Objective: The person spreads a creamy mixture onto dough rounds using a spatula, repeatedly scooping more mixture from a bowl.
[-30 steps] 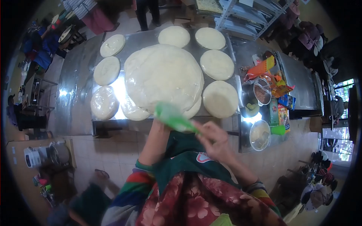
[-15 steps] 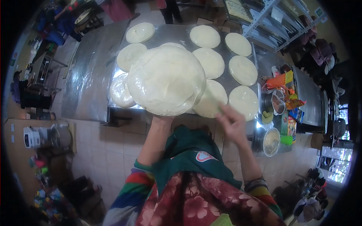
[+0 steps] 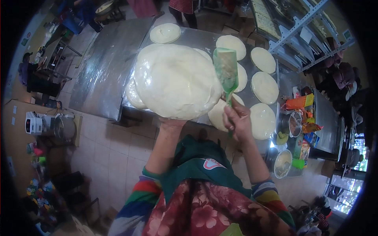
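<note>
A large round white disc [image 3: 177,80], coated in something glossy, is held up over the metal table [image 3: 201,37] on my left hand [image 3: 172,122]; its fingers are hidden beneath. My right hand [image 3: 239,121] is closed on the handle of a green spatula [image 3: 226,70]. The spatula's broad, smeared blade points up, close to the disc's right edge. Smaller round white discs [image 3: 264,88] lie on the table to the right and behind, and others are partly covered by the large one.
A side table on the right holds a bowl of pale mixture [image 3: 283,163], a pot [image 3: 294,124] and colourful packets [image 3: 300,102]. A metal rack [image 3: 299,35] stands at the back right. Another metal table [image 3: 106,67] is at the left. A person [image 3: 183,11] stands beyond the table.
The spatula has swung from across the large disc's front edge to its right side, blade up. My left hand still holds the disc raised. The view has turned, shifting the table rightward.
</note>
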Motion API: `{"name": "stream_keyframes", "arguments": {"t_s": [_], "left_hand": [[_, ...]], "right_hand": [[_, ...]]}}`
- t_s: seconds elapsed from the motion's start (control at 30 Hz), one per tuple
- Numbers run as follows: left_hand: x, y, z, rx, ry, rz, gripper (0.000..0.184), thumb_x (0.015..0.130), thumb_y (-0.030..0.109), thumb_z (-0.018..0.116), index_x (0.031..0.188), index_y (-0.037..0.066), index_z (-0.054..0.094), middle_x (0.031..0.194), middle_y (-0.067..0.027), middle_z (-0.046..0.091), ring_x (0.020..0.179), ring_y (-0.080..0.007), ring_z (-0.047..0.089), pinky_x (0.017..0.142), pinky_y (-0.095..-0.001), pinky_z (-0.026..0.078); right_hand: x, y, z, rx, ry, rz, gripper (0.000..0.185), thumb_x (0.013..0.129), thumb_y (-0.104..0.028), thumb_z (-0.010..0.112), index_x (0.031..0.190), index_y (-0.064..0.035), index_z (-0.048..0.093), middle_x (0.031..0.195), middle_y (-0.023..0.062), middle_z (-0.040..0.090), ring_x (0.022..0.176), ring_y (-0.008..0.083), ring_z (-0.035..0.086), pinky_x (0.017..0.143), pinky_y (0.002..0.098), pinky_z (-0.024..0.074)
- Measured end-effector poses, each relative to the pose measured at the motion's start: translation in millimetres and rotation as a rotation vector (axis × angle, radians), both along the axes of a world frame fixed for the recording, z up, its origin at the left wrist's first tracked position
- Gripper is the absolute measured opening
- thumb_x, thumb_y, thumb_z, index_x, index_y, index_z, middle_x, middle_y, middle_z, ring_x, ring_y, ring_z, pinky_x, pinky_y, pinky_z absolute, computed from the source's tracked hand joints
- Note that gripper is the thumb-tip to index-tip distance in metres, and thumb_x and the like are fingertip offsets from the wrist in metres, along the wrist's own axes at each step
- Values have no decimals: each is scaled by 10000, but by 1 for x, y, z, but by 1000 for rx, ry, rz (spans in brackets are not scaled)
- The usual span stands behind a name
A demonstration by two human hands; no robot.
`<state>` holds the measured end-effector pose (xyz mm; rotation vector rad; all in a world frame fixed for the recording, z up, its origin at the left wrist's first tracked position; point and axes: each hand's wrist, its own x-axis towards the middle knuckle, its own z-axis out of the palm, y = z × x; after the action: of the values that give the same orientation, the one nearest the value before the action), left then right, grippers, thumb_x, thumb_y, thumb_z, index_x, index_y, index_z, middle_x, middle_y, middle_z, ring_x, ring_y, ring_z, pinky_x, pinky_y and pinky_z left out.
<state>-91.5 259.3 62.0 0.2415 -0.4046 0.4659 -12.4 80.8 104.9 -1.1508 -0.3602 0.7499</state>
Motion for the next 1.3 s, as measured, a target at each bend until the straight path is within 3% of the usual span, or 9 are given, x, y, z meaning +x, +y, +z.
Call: {"name": "stream_keyframes", "arguments": {"t_s": [0.23, 0.47, 0.57, 0.7, 0.87, 0.93, 1.1, 1.2, 1.3], "left_hand": [[9, 0, -30, -155, 170, 69, 666, 865, 535, 413, 1369, 116, 298, 1379, -117, 351, 1253, -332, 354, 1025, -519, 310], [35, -8, -17, 104, 509, 294, 695, 859, 559, 402, 1382, 120, 276, 1414, -124, 306, 1283, -342, 314, 1039, -552, 274], [50, -10, -21, 72, 450, 282, 686, 858, 530, 440, 1379, 114, 280, 1401, -129, 324, 1270, -341, 335, 1034, -539, 297], [70, -11, -50, -130, 108, 111, 592, 873, 506, 421, 1305, 104, 373, 1271, -99, 456, 1161, -279, 457, 969, -435, 400], [92, -17, -35, 19, 120, 231, 548, 893, 466, 422, 1302, 105, 374, 1271, -88, 451, 1163, -253, 454, 973, -421, 396], [99, -19, -34, 237, 104, 348, 540, 900, 451, 425, 1310, 105, 366, 1283, -83, 441, 1176, -246, 440, 986, -414, 380], [96, -31, -66, -223, 134, 33, 557, 906, 440, 431, 1337, 102, 328, 1321, -83, 407, 1202, -239, 413, 1006, -388, 355], [104, -20, -62, 204, 411, 313, 560, 916, 439, 410, 1350, 100, 302, 1340, -85, 390, 1215, -240, 402, 1013, -376, 349], [126, -2, -93, 66, 316, 360, 567, 902, 453, 421, 1344, 113, 319, 1344, -87, 388, 1228, -245, 395, 1021, -391, 348]], "right_hand": [[-39, -10, -11, -380, -1139, -122, 417, 810, -33, 590, 1216, -128, 563, 975, 124, 576, 691, 209, 594, 602, 258, 486], [0, -25, -16, -378, -497, -180, 272, 848, -93, 606, 1094, 23, 598, 788, 46, 565, 634, 95, 495, 596, 238, 422], [13, -33, -51, -560, -342, -127, 303, 858, -138, 609, 1112, 24, 589, 792, 36, 562, 676, 89, 498, 622, 221, 426], [-28, -15, -55, -115, -566, 6, 280, 862, -100, 592, 1108, 34, 597, 902, 40, 564, 739, 79, 538, 714, 217, 434], [21, -29, -57, -211, -89, -46, 247, 872, -76, 566, 1099, 14, 600, 875, 23, 537, 663, 76, 490, 597, 200, 397], [29, -30, -59, -222, -101, -50, 259, 871, -95, 574, 1107, 11, 594, 866, 25, 534, 665, 77, 487, 589, 209, 392], [-4, 2, -45, -46, -517, -47, 139, 882, -122, 553, 937, -11, 616, 759, -23, 536, 553, 16, 427, 479, 167, 329], [20, -7, -32, -117, -209, 165, 195, 865, -71, 567, 1031, 17, 620, 822, 48, 545, 774, 130, 508, 666, 236, 406], [46, -8, -48, -21, 286, -79, 133, 869, -83, 565, 916, 6, 652, 741, 2, 550, 574, 67, 460, 501, 200, 346]]}}
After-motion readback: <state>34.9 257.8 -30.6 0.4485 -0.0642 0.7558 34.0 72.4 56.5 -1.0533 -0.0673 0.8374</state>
